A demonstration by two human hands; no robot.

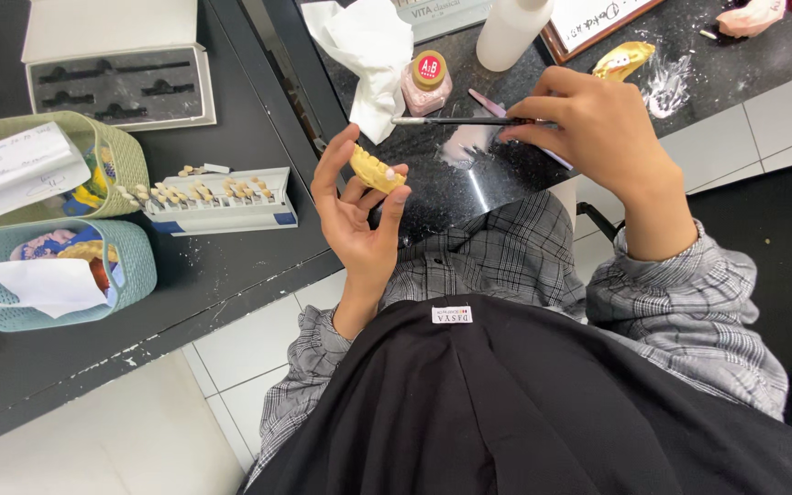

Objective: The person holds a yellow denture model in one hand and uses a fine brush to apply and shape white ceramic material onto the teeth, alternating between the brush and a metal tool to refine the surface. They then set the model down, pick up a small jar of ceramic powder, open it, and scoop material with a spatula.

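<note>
Yellow dental cast [377, 170] sits pinched in the left hand [357, 213] above the lap, right hand [598, 128] gripping a thin brush [456, 120] over the dark slab [469, 188], so layering looks barely started.

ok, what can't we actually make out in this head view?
- Yellow dental model: its underside and back, covered by the left hand fingers.
- Brush: its rear end, hidden inside the right hand.
- Small jar: its contents, lid on.
- White bottle: its top, cut off by the upper edge.
- Teal basket: most contents, covered by paper.
- Tooth samples in the tray: too small to tell apart.
</note>
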